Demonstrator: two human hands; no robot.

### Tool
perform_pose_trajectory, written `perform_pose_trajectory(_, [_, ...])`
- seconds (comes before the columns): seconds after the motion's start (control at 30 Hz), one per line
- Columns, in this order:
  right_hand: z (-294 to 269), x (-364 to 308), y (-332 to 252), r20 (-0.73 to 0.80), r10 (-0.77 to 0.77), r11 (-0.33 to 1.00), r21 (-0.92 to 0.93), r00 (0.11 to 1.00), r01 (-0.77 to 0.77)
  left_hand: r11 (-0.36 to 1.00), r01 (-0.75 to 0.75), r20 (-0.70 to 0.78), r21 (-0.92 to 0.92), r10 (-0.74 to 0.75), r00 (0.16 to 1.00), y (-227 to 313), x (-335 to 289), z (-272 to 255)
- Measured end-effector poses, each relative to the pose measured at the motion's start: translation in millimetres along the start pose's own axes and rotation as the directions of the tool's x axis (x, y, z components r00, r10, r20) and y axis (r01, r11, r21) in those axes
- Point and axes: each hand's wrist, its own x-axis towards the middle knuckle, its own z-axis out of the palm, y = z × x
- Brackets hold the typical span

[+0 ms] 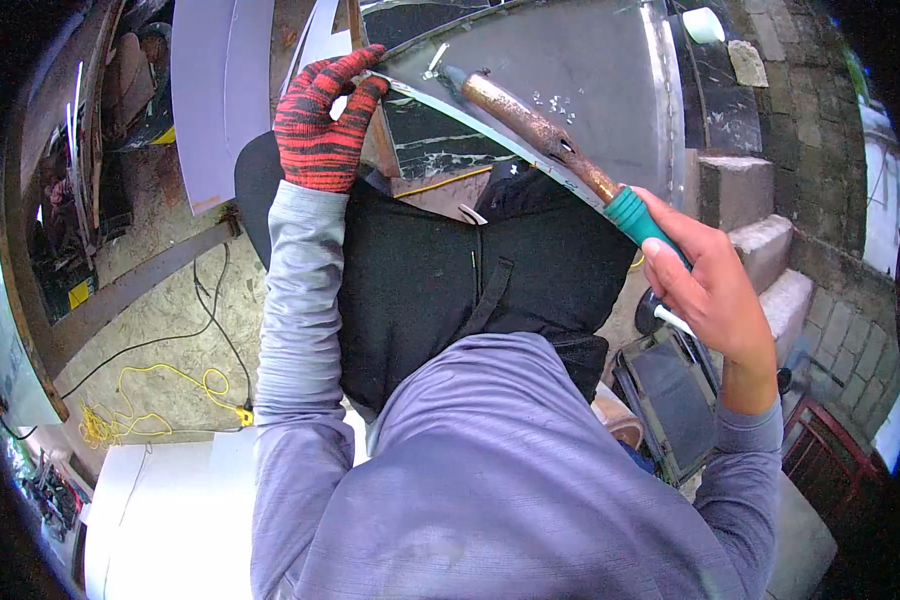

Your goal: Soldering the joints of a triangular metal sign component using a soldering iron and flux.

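In my right hand (705,275) is a large soldering iron (530,122), gripped by its green handle. Its brown, rusty barrel slants up to the left, and the dark tip rests on or just above a grey metal sheet (610,90) with a curved near edge. My left hand (325,120), in a red and black striped glove, pinches the sheet's left corner between thumb and fingers. By the tip stands a small silvery sliver (436,60). Shiny bits (560,105) lie scattered on the sheet beyond the barrel.
Dark marbled panels (430,130) sit under the sheet, above my black-trousered lap. Pale curved sheets (220,90) stand at the left. A yellow cord (120,420) and black cables (210,315) lie on the floor. Concrete steps (740,190) and a dark-framed panel (670,400) are at the right.
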Motion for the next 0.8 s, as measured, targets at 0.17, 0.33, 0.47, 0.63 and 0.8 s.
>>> perform_pose_trajectory(0.17, [1.0, -0.3, 1.4, 0.015, 0.038, 0.999, 0.020, 0.999, -0.038, 1.000, -0.004, -0.009, 0.022, 0.004, 1.000, 0.3, -1.3, -0.1])
perform_pose_trajectory(0.33, [3.1, -0.8, 2.7, 0.010, 0.034, 0.999, 0.037, 0.999, -0.034, 0.999, -0.004, -0.005, 0.036, 0.004, 1.000, 0.1, -1.2, -0.9])
perform_pose_trajectory(0.47, [4.5, 0.1, 6.2, 0.008, 0.013, 0.999, 0.038, 1.000, -0.013, 1.000, -0.008, 0.001, -0.010, 0.008, 1.000, -0.6, -0.4, 0.2])
perform_pose_trajectory(0.63, [-5.5, 1.5, -2.8, 0.107, 0.090, 0.985, 0.137, 0.990, -0.104, 1.000, 0.006, 0.004, -0.004, -0.006, 1.000, 1.8, -1.0, -0.7])
perform_pose_trajectory(0.8, [-9.5, 3.9, -4.2, 0.165, 0.111, 0.981, 0.141, 0.980, -0.135, 0.999, 0.002, 0.014, 0.047, -0.003, 1.000, 2.0, -2.1, -3.3])
